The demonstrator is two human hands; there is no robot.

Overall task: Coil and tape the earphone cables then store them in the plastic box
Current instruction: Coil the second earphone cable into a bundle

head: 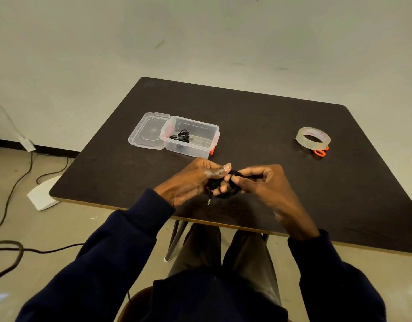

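Fingers [251, 170] of left hand [188, 182] and right hand [267, 184] are curled round earphone cable coil [231, 193] at table [246, 112] front edge; untaped loops could be sprung if grip is eased.

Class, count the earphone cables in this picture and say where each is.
2. One earphone cable lies inside the open plastic box; the other cable is held between the left hand and right hand. Others could be hidden in the box.

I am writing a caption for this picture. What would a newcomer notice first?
The left hand and right hand, at the near edge of the table, hold a black earphone cable coiled between them, its plug hanging. Behind them stands the open plastic box with another black cable inside. Far right lies a tape roll beside orange scissors.
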